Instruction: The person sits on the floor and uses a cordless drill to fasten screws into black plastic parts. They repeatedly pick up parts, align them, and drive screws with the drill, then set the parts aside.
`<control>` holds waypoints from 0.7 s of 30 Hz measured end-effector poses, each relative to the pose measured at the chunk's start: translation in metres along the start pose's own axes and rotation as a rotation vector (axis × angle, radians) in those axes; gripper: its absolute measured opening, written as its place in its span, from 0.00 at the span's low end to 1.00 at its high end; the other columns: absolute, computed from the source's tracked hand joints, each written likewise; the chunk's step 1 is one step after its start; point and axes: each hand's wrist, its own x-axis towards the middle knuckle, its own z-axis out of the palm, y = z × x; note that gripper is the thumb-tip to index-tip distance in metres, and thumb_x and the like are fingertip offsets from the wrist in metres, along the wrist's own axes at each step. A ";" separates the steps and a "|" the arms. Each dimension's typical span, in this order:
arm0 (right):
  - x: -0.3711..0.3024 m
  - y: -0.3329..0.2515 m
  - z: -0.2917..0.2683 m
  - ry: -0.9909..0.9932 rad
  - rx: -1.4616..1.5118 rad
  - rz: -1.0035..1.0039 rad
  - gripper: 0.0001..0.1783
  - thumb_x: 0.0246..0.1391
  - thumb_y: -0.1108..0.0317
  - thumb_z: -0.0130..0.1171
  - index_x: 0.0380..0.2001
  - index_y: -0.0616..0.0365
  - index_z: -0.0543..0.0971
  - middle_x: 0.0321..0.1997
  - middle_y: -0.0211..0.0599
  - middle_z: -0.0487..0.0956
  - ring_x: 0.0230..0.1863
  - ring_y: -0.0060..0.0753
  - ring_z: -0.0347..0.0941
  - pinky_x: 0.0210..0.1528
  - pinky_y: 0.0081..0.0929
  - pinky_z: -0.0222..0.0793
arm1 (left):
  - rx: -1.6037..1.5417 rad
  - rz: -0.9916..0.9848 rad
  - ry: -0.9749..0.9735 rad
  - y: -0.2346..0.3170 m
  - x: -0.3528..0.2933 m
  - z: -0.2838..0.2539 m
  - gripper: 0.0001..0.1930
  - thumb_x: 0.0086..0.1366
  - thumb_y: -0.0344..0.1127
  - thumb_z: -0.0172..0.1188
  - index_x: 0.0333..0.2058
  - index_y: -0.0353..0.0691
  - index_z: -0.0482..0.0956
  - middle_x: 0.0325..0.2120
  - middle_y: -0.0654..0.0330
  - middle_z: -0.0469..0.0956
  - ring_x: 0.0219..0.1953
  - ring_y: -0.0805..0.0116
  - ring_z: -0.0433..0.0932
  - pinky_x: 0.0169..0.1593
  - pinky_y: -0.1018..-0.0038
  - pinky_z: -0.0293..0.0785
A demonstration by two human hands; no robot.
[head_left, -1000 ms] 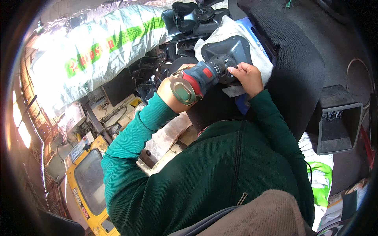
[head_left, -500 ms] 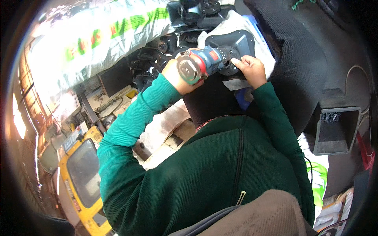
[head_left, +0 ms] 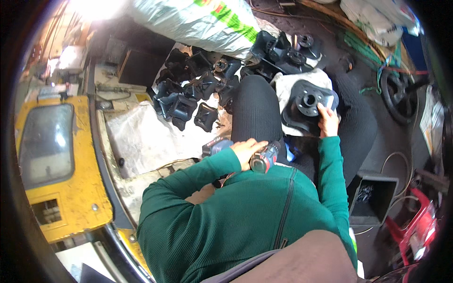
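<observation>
My left hand (head_left: 246, 153) is closed around a blue and red cordless drill (head_left: 265, 158), held low by my lap with its battery end toward the left. A black square part with a round flange and a central hub (head_left: 302, 107) rests on a white cloth (head_left: 281, 89) between my legs. At the right side of its flange, the fingertips of my right hand (head_left: 329, 123) are pressed together against the part. Whatever they pinch is too small or hidden to make out.
Several loose black parts (head_left: 183, 107) lie piled at the left on a white sheet (head_left: 141, 137). More flanged parts (head_left: 296, 57) sit beyond my knees, beside a big white sack (head_left: 203, 28). A dark square bin of screws (head_left: 373, 200) stands at right, near a red stool (head_left: 415, 226).
My left hand has drawn the drill off the black part, back and down to my lap. My right hand stays at the flange. The view has shifted, showing more of the floor.
</observation>
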 end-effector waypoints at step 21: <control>0.105 -0.092 0.217 -0.368 -0.214 0.078 0.13 0.57 0.61 0.49 0.39 0.54 0.77 0.13 0.20 0.55 0.12 0.15 0.49 0.13 0.17 0.45 | -0.150 -0.060 0.139 -0.032 -0.025 0.015 0.39 0.46 0.34 0.60 0.60 0.47 0.57 0.41 0.49 0.67 0.40 0.47 0.73 0.46 0.56 0.69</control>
